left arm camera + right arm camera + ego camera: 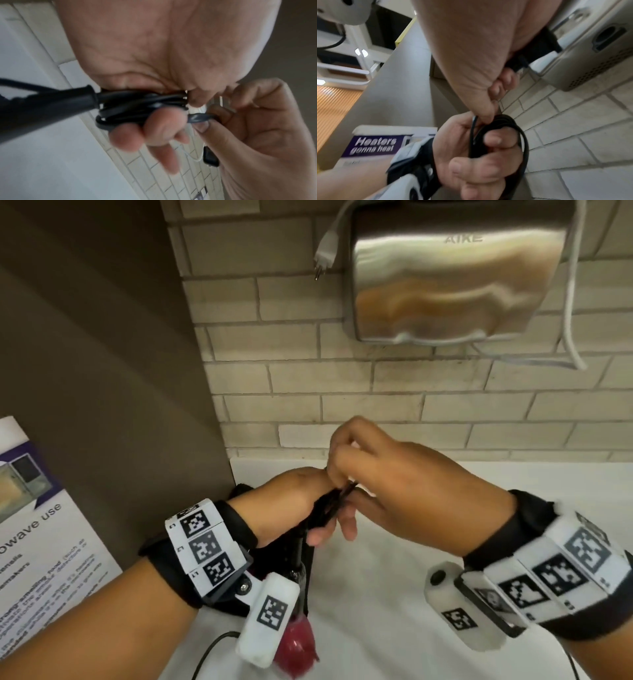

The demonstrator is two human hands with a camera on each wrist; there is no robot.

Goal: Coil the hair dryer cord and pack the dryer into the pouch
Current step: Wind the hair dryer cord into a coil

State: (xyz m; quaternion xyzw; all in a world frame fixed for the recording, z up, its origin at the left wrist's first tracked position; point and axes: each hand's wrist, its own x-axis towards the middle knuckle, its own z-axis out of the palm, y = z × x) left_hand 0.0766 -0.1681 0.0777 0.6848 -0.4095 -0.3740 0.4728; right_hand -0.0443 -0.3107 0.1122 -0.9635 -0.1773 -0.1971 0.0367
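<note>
Cord [513,129]: coiled loops gripped in left hand [294,501], long axis across its fingers [163,128]; right hand [387,474] directly adjacent, pinching a strand at the bundle's top.

1. I see a white counter [428,508], plain matte top. It runs from the near edge to the pale brick wall [342,392] at the far side. On the left it butts against a brown panel [120,371].
2. Far-left corner of the counter: a black item [240,490] lies on the top, mostly hidden, so I can't ID it.
3. Near-left: a stretch of black cord [209,651] curves over the white top and runs out of view at the near edge. Can't tell whether it touches the surface all along.
4. Near-right: a thin dark line [572,666], prob. another cable, at the pic's edge.
5. Left wrist cam: same white top [42,162], blurry.
</note>
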